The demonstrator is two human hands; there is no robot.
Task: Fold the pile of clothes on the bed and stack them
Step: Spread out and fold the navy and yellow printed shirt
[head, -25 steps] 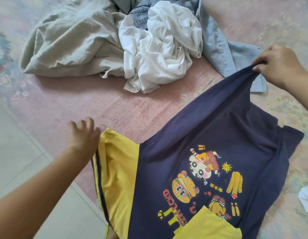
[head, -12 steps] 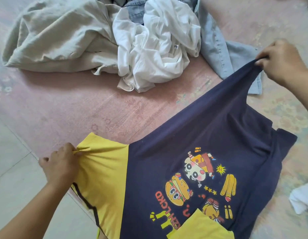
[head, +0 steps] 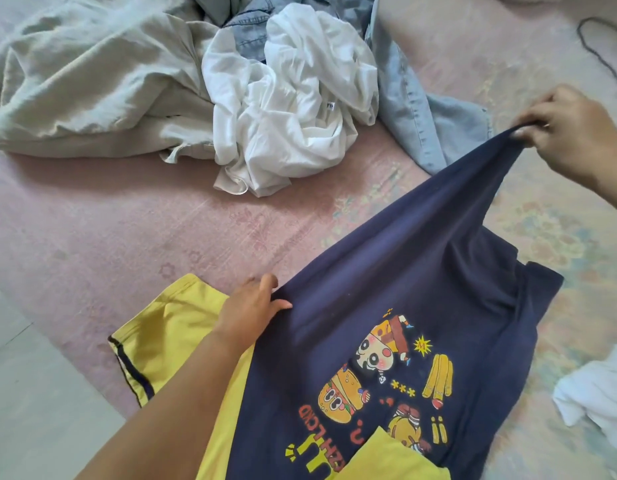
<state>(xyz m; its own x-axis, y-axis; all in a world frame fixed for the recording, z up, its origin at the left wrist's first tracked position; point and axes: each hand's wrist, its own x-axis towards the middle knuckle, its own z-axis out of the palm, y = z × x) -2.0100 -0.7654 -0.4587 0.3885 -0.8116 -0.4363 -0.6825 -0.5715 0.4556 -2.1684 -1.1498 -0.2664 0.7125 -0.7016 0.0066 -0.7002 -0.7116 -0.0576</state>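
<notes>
Right hand (head: 573,133) fingers pinch the navy T-shirt (head: 386,271) hem taut; left hand (head: 251,306) fingers lie flat (thumb spread) on its shoulder, beside the yellow sleeve (head: 168,327).

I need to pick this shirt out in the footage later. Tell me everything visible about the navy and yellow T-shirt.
The T-shirt is navy knit with yellow sleeves, dark-striped at the cuff, and an upside-down cartoon print of a burger and fries. It lies spread on the pink bedsheet, unfolded. The right hand pinches its far corner, pulled taut; the left hand rests on its edge near the sleeve.
</notes>
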